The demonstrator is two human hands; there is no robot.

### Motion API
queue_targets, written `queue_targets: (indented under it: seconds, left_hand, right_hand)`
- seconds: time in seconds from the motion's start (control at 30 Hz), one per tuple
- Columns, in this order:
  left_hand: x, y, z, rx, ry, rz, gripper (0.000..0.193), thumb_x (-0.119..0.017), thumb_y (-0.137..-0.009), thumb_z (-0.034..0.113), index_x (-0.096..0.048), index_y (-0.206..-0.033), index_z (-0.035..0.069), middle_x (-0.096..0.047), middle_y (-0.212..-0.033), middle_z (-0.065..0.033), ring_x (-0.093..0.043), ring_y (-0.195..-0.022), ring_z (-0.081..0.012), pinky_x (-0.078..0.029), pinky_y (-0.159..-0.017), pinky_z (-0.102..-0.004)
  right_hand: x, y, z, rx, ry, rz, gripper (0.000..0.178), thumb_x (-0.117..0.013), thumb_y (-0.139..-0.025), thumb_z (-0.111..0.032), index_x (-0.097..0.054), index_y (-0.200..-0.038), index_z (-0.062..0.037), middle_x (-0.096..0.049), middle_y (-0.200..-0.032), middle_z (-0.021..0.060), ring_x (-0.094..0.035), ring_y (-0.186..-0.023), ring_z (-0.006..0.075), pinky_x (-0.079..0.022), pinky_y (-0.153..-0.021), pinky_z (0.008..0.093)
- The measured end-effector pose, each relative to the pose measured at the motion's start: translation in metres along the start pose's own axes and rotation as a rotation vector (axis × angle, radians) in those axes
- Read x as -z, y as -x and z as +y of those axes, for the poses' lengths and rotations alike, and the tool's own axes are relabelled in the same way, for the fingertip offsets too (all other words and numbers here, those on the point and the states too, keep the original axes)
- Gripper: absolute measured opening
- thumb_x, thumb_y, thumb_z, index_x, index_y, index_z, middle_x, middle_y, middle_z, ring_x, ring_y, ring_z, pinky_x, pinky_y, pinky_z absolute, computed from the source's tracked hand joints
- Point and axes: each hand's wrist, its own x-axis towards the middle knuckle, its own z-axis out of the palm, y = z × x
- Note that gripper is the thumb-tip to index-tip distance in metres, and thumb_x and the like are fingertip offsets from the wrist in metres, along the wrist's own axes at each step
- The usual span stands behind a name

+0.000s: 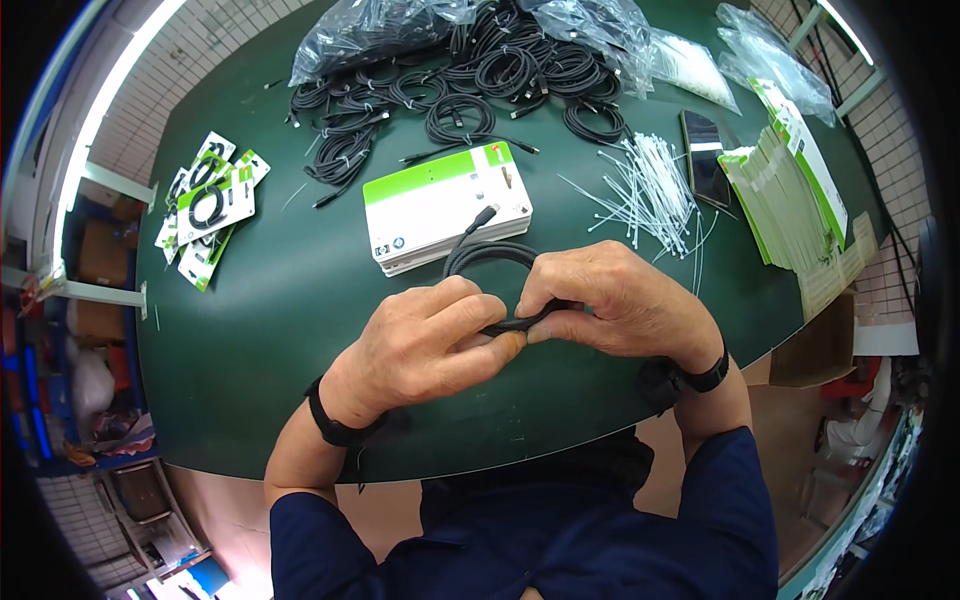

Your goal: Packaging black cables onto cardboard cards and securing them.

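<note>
Between both hands I hold a coiled black cable (pixel 497 252), its plug end sticking up over a stack of white-and-green cards (pixel 445 205). My left hand (pixel 432 338) pinches the near side of the coil from the left, fingers closed. From the right, my right hand (pixel 612 300) grips the same coil between thumb and bent fingers. The fingertips of both hands nearly meet at the near edge of the loop. Whether a tie sits between the fingertips is hidden.
White cable ties (pixel 650 195) lie in a loose pile beside a phone (pixel 706 158). Many coiled black cables (pixel 505 72) and plastic bags (pixel 375 40) fill the far side. Carded cables (pixel 210 205) are heaped at left; a row of green-and-white cards (pixel 785 195) stands at right.
</note>
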Motion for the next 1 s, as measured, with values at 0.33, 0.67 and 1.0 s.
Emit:
queue_targets:
  seconds: [0.33,0.67,1.0]
  left_hand:
    - [0.005,-0.005,-0.012,-0.003,0.084,-0.042,0.028,-0.081,-0.070,0.004,-0.075,-0.097,0.007,-0.068,-0.094,-0.0054,-0.064,-0.073,-0.0195,-0.053,-0.054,-0.0288]
    - [0.005,-0.001,-0.051,0.580,-0.107,0.026,0.067,-0.090,-0.072,0.019,-0.065,-0.132,0.004,-0.060,-0.135,-0.0208,-0.060,-0.122,-0.0367,-0.051,-0.101,-0.0471]
    - [-0.009,0.020,-0.095,0.647,-0.161,-0.340,0.101,-0.096,-0.061,0.038,-0.052,-0.146,0.004,-0.056,-0.142,-0.0219,-0.050,-0.135,-0.0399,-0.039,-0.114,-0.0490]
  right_hand:
    - [0.001,0.002,0.002,0.195,0.204,0.133,0.025,-0.082,-0.078,-0.002,-0.068,-0.097,-0.0033,-0.072,-0.091,0.0106,-0.072,-0.079,0.0278,-0.057,-0.067,0.0349]
    - [0.024,0.005,0.022,0.180,0.251,0.454,0.020,-0.082,-0.080,-0.002,-0.071,-0.097,0.0002,-0.072,-0.090,0.0111,-0.072,-0.078,0.0239,-0.056,-0.067,0.0311]
    - [0.023,0.005,0.036,0.151,0.281,0.469,0.022,-0.081,-0.082,-0.001,-0.073,-0.102,0.0011,-0.072,-0.091,0.0104,-0.070,-0.078,0.0211,-0.055,-0.068,0.0282]
